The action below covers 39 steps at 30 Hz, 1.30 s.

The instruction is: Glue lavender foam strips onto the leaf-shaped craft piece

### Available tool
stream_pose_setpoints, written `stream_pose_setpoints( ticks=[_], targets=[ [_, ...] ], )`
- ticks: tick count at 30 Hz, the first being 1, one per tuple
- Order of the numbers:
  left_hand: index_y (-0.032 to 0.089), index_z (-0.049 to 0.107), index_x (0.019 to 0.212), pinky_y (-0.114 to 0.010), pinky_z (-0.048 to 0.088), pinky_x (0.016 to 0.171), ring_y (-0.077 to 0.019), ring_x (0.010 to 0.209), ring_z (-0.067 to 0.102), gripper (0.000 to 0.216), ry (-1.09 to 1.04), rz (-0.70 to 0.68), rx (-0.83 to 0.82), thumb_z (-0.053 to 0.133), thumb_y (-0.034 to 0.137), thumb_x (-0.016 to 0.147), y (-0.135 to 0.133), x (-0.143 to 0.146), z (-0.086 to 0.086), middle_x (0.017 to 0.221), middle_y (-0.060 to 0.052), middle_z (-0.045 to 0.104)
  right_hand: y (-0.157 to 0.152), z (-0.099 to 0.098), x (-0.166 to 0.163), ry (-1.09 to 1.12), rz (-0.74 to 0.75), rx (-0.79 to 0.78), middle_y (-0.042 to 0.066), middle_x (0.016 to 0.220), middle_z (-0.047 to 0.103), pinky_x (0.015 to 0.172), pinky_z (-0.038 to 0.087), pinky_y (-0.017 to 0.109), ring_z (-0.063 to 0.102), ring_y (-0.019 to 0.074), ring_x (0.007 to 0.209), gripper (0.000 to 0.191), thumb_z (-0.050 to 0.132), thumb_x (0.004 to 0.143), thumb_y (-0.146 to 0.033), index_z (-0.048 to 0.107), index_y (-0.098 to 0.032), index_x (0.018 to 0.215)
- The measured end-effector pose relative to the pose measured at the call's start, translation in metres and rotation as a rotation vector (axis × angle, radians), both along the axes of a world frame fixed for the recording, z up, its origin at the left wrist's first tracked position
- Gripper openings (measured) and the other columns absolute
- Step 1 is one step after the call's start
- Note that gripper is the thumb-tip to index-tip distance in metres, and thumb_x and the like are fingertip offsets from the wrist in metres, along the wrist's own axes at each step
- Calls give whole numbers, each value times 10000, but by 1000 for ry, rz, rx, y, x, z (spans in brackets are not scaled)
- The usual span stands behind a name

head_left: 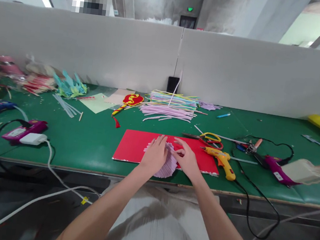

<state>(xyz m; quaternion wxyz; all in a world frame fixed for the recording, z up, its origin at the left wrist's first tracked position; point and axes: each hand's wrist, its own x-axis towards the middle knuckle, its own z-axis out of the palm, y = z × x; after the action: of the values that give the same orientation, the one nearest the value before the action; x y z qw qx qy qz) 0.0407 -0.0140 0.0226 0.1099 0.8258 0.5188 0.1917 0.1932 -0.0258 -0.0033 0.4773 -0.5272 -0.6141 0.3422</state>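
A flat, rounded lilac piece made of pipe cleaners (167, 167) lies over the front edge of a red board (133, 146). My left hand (156, 152) rests flat across its left part with the fingers stretched out. At the upper right of the same piece, my right hand (186, 158) has thumb and fingers bent together in a pinch on its edge. The hands cover much of the piece, so its full outline is hidden. Just right of my right hand, a yellow hot glue gun (221, 160) lies with its nozzle over the board.
Scissors (211, 139) lie behind the board. Bundles of pastel pipe cleaners (170, 107) are stacked farther back, near a black phone (173, 85). A red and yellow fan-shaped ornament (133, 100) lies left of them. Power strips (25, 132) and cables are on both sides. A partition (98, 50) closes the back.
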Motion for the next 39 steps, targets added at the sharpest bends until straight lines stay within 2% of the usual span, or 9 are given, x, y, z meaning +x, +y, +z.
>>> stream_pose_setpoints(
  ticks=[7,14,18,21,23,27,29,33,39],
  targets=[
    [103,399,1353,-438,283,1122,-233,1354,364,444,14,17,40,289,190,932,-6,-8,-9,1439,-155,424,-8,5,-7,47,78,-37,81,1292,554,604,540,260,645,120,717,516,601,764,-284,483,-257,1266],
    [110,381,1376,-461,225,1143,-242,1383,310,462,87,16,72,295,251,944,-11,-10,-23,1463,-144,392,-19,9,-9,-218,-34,138,78,1216,575,731,529,317,613,132,702,423,577,816,-323,534,-259,1232],
    [84,373,1389,-445,212,1151,-245,1391,292,487,116,21,47,284,260,943,-12,-9,-21,1476,-137,370,-18,16,28,-437,-315,261,81,965,637,803,481,352,591,183,763,247,504,869,-372,636,-200,986],
    [67,364,1396,-441,205,1151,-251,1397,277,502,132,31,30,276,259,941,-13,-8,-20,1481,-142,359,-21,17,68,-602,-638,311,79,810,598,762,455,352,548,205,746,253,477,865,-375,632,-176,847],
    [58,363,1396,-440,201,1152,-252,1397,275,507,135,35,28,278,257,938,-13,-7,-20,1479,-150,360,-27,13,91,-678,-817,273,86,797,576,725,439,348,527,218,744,266,481,847,-394,626,-172,823],
    [64,367,1395,-428,208,1151,-246,1395,282,506,136,41,30,279,260,937,-14,-7,-20,1475,-151,366,-44,-2,122,-762,-1010,124,103,783,572,692,402,371,513,259,772,308,466,831,-438,616,-169,839],
    [65,365,1397,-422,208,1151,-244,1396,281,506,143,41,23,274,260,939,-14,-7,-20,1478,-148,361,-50,-11,131,-757,-1035,49,118,797,579,684,394,385,510,270,764,368,450,829,-497,617,-169,840],
    [51,353,1402,-423,204,1155,-248,1397,277,513,144,43,12,282,260,938,-14,-7,-21,1485,-149,348,-54,-21,141,-785,-928,-38,120,748,570,716,401,400,514,277,764,486,397,837,-584,634,-164,771],
    [65,333,1404,-421,199,1163,-231,1390,297,518,64,58,37,321,252,921,-12,-9,-26,1477,-139,369,-55,-20,130,-846,-933,-100,156,902,610,686,389,363,521,265,794,453,425,857,-521,655,-133,895]
  ],
)
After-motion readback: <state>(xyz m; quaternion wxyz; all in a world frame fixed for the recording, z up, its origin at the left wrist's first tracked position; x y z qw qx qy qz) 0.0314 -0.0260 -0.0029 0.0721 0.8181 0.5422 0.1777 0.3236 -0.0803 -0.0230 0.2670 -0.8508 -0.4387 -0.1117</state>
